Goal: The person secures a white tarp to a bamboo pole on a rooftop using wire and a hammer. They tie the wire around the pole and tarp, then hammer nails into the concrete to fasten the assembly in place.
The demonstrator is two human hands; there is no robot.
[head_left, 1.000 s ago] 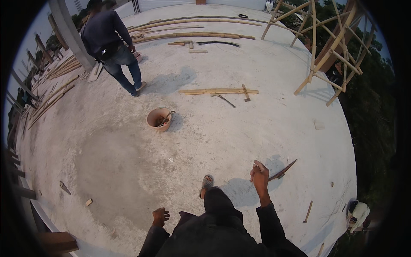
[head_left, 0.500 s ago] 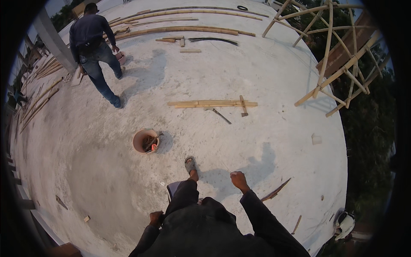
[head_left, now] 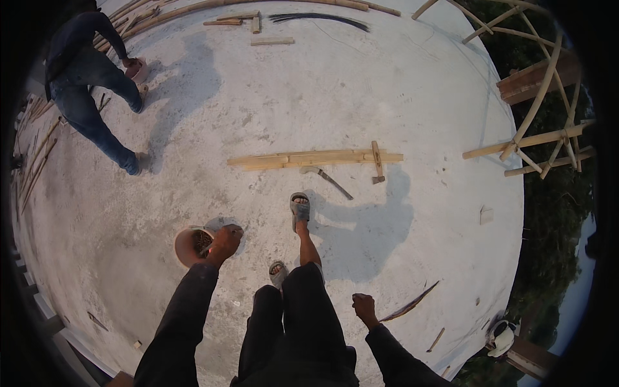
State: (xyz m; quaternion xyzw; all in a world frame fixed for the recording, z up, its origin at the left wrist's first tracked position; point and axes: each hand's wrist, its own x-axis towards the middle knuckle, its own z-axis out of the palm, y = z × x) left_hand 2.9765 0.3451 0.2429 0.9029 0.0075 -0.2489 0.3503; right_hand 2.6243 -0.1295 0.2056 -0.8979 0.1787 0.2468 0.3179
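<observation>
My left hand (head_left: 225, 241) reaches over the right side of a pale pink bucket (head_left: 185, 247). Its fingers are closed, and whatever they grip at the rim is hidden from above. Inside the bucket lies a heap of small brown pieces (head_left: 203, 240), too small to name. Out to the right, my right hand (head_left: 365, 308) is curled closed above the floor; its contents, if any, do not show. Ahead of my feet, a hammer (head_left: 377, 161) rests across split bamboo strips (head_left: 284, 159). A curved-handled blade tool (head_left: 330, 183) lies just nearer.
Another person (head_left: 90, 84) bends at the far left over a second pink bucket (head_left: 137, 71). Bamboo poles (head_left: 213, 11) and dark rods (head_left: 319, 20) lie at the back. Bamboo scaffolding (head_left: 548, 97) stands beyond the slab's right edge. A dark split strip (head_left: 409, 303) lies near my right hand.
My left hand has moved from beside my leg forward to the bucket. I have stepped forward, closer to the bamboo strips. The other person has bent down towards their bucket.
</observation>
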